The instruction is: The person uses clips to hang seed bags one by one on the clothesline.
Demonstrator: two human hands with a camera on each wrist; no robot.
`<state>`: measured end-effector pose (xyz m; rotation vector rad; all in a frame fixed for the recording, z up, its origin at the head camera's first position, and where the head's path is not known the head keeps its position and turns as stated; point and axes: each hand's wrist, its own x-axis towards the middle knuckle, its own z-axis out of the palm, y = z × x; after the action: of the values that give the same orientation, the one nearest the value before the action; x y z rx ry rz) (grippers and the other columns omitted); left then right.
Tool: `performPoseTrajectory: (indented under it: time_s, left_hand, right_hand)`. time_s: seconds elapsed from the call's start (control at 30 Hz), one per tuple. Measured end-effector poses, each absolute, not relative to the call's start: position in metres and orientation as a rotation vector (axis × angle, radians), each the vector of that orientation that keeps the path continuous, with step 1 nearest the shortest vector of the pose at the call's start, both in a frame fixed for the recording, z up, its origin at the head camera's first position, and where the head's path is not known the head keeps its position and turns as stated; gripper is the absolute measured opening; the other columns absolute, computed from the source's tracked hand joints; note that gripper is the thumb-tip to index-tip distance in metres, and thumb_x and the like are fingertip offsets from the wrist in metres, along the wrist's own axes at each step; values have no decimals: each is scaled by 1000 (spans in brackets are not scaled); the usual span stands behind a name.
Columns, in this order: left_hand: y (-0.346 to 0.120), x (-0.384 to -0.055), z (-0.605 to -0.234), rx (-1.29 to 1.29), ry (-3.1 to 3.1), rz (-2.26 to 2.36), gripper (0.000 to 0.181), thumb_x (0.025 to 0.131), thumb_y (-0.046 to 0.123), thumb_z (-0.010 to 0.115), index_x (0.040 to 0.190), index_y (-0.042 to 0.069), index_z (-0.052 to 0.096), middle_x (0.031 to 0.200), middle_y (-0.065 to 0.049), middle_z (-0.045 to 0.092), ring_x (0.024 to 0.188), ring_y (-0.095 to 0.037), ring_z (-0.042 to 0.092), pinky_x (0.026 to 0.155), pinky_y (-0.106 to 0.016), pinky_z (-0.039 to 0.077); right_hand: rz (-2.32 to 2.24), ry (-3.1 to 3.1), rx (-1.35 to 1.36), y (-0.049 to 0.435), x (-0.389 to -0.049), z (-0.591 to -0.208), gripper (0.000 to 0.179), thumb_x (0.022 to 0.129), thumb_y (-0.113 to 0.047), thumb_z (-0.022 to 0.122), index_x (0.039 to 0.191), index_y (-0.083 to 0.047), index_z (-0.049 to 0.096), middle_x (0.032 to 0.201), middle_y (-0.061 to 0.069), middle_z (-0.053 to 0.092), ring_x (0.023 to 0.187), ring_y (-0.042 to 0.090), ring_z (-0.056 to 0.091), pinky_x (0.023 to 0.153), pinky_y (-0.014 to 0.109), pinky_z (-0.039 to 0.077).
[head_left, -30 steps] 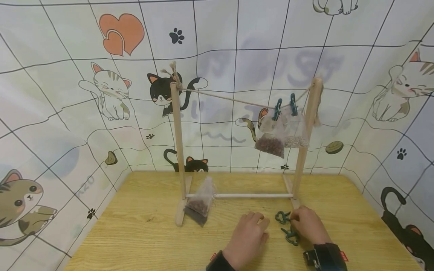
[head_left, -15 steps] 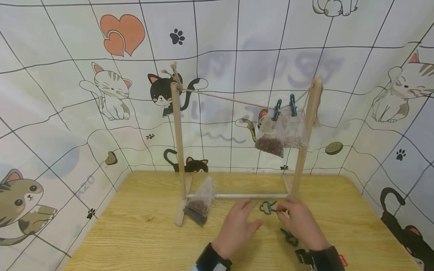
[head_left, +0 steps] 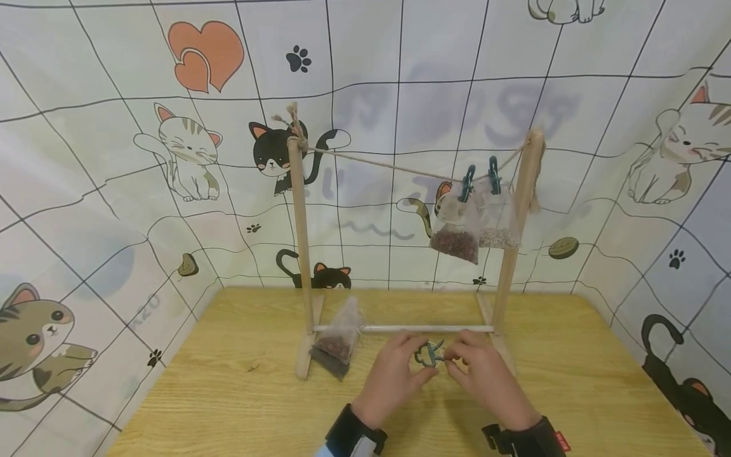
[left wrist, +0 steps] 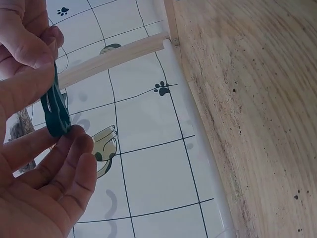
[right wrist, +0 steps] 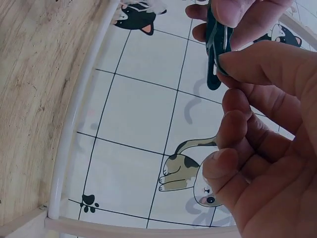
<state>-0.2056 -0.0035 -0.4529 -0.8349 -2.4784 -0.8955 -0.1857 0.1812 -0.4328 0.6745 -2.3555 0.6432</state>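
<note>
A dark green plastic clip [head_left: 429, 355] is held between both hands above the table, just in front of the rack's lower bar. My left hand [head_left: 394, 376] pinches one end between thumb and fingertips. From the other side, my right hand [head_left: 485, 374] pinches the clip with thumb and index finger. The right wrist view shows the clip [right wrist: 213, 64] nearly upright, with both thumbs against it. In the left wrist view the clip [left wrist: 57, 114] has one rounded end at the left fingertips. The second loose clip's earlier spot is hidden behind my right hand.
A wooden rack [head_left: 300, 235] carries a sagging rope [head_left: 379, 166]. Two green clips fasten a bag of dark red bits [head_left: 455, 244] and a bag of pale bits [head_left: 498, 238] near its right end. More sheer bags [head_left: 337, 348] lean by the left post.
My right hand has picked a clip off the table and brought it leftward. My left hand has moved slightly left and forward and taken hold of the clip too.
</note>
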Motion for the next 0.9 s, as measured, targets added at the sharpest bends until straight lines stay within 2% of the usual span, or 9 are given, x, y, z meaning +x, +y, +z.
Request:
performPoseTrajectory:
  time_s: [0.1,0.23,0.37,0.53,0.7,0.9]
  left_hand:
    - [-6,-206,-452,-821,-2494,-1021,46,83,40,66,123,20,58,113,4,56,100,-7,55,78,-19,45]
    - [-10,-210,-451,-827,-2453,-1293,43,85,42,63,123,22,58,106,4,57,92,-8,55,73,-22,46]
    - [-13,-213,-449,-901,-2369,-1520,44,85,42,62,124,21,58,105,1,61,90,-9,57,71,-25,49]
    - [-14,-214,-445,-963,-2342,-1673,42,85,39,63,122,20,60,105,1,65,87,-11,61,70,-27,51]
    - [-12,-213,-443,-960,-2369,-1715,41,84,37,65,120,19,61,104,-1,66,86,-13,62,72,-28,51]
    - [-12,-212,-444,-988,-2362,-1716,40,83,36,66,119,18,62,105,-1,66,84,-12,63,71,-25,50]
  right_hand:
    - [741,-2372,638,183,-186,-433,25,70,-5,76,88,-20,66,84,-12,51,68,1,42,55,18,40]
    - [1081,-2405,542,189,-188,-435,37,78,-16,72,113,-16,63,93,-5,60,70,3,51,57,24,45]
    - [1448,-2427,504,194,-190,-436,43,83,-26,67,124,-15,56,105,7,63,78,8,60,65,30,51]
    - [1686,-2431,539,196,-189,-436,43,85,-24,65,125,-13,55,110,14,61,82,14,62,67,32,51]
    - [1716,-2395,564,193,-188,-436,36,84,-21,66,117,-11,58,104,15,61,80,15,62,66,33,52]
    - [1712,-2371,539,192,-187,-435,34,83,-19,67,113,-6,59,98,12,63,80,15,62,70,32,52]
